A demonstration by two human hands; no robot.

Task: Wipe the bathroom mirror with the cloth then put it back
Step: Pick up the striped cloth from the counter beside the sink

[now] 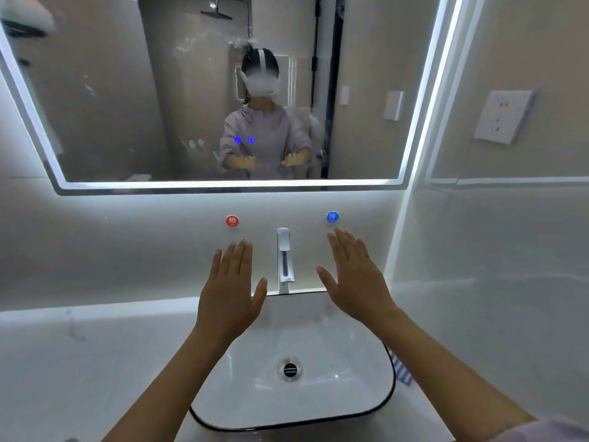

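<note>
The lit bathroom mirror [127, 106] hangs on the wall above the basin, with smears and hazy patches on its glass. A blue-and-white striped cloth [402, 371] lies on the counter just right of the basin, mostly hidden behind its rim and my right forearm. My left hand [229, 291] and my right hand [353, 275] are held flat over the basin, palms down, fingers apart, one on each side of the tap. Neither hand holds anything.
A white basin with a dark rim [350, 414] sits on the white counter [79, 362]. A chrome tap [284, 260] rises behind it, between a red hot-water sticker [232, 221] and a blue cold-water sticker [332, 216]. A wall socket [503, 116] is on the right wall.
</note>
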